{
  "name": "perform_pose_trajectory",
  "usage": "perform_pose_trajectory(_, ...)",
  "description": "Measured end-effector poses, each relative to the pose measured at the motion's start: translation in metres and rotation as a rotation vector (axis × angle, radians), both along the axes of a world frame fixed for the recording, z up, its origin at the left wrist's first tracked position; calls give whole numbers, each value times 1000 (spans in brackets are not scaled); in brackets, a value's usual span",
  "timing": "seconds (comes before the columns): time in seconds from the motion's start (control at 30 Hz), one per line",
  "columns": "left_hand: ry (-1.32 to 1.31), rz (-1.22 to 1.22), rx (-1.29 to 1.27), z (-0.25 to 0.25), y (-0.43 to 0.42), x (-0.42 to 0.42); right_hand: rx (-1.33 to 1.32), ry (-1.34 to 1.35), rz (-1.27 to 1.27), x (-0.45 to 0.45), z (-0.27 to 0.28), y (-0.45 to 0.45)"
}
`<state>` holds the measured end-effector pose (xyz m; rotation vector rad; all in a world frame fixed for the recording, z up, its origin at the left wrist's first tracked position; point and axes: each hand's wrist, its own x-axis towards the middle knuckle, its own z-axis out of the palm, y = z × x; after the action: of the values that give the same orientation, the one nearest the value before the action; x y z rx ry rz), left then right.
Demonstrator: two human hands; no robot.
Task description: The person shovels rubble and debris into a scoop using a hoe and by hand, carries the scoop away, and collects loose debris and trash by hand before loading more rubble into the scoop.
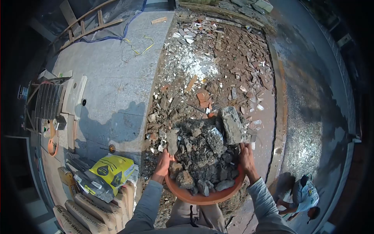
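An orange basin (208, 199) heaped with grey rubble is held in front of my body. My left hand (163, 163) grips its left rim, and my right hand (248, 160) grips the right rim; the far side of the rim is hidden by the load. Inside lie dark soil and broken stones (185, 179). A long grey concrete chunk (232, 125) leans at the far right of the heap, close to my right hand. Another upright slab piece (172, 141) stands near my left hand.
Beyond the basin, broken tiles and debris (245, 66) cover the strip of ground, with white powder (198, 68). At left are stacked sacks (95, 210), a yellow bag (111, 171) and pavement (117, 66). A person (304, 195) bends over on the road at right.
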<state>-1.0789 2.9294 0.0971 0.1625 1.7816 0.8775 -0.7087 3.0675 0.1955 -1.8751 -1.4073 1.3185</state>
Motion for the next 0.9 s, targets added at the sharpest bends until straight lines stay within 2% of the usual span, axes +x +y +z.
perform_pose_trajectory(0.03, -72, 19, 95, 29, 55, -8, 48, -14, 40, -5, -39, 38)
perform_pose_trajectory(0.07, -58, -29, 82, 23, 95, -22, 3, -25, 47, -29, -37, 82)
perform_pose_trajectory(0.1, -30, -62, 1, -15, 133, -45, -9, -76, 51, -45, -67, 122)
perform_pose_trajectory(0.13, -43, -132, -172, -76, 169, -77, -26, 3, 89, -48, -125, 158)
perform_pose_trajectory(0.17, -85, -51, -81, -118, 198, -90, -69, 42, 83, -61, -159, 191)
perform_pose_trajectory(0.2, -270, 14, -124, -188, 220, -123, -35, 22, 59, -82, -210, 213)
perform_pose_trajectory(0.23, -226, 33, -150, -168, 247, -104, 71, -39, 205, -76, -274, 214)
perform_pose_trajectory(0.3, -23, -297, -252, -324, 257, -143, 125, -185, 250, -81, -393, 221)
perform_pose_trajectory(0.33, -96, -293, -314, -361, 243, -146, 39, -269, 147, -85, -439, 208)
perform_pose_trajectory(0.37, -168, -290, -378, -397, 229, -149, -127, -114, 115, -87, -432, 194)
perform_pose_trajectory(0.4, -295, -124, -461, -380, 204, -147, -455, 24, -39, -81, -448, 181)
perform_pose_trajectory(0.43, -389, -182, -355, -359, 182, -140, -550, 66, -65, -82, -440, 162)
perform_pose_trajectory(0.47, -553, 38, 2, -358, 146, -132, -617, 106, -92, -82, -431, 153)
perform_pose_trajectory(0.53, -504, -25, -473, -381, 134, -123, -528, 2, 6, -68, -449, 126)
perform_pose_trajectory(0.6, -560, 42, -487, -364, 113, -107, -643, 64, -317, -60, -433, 109)
perform_pose_trajectory(0.63, -610, 112, -477, -349, 107, -101, -706, 71, -269, -51, -420, 107)
perform_pose_trajectory(0.73, -650, 117, -474, -299, 106, -92, -716, 52, -222, -26, -387, 102)
perform_pose_trajectory(0.87, -747, 167, -399, -248, 91, -77, -793, 141, -345, 6, -330, 83)
perform_pose_trajectory(0.9, -674, 159, -265, -232, 85, -65, -797, 177, -377, 12, -316, 76)
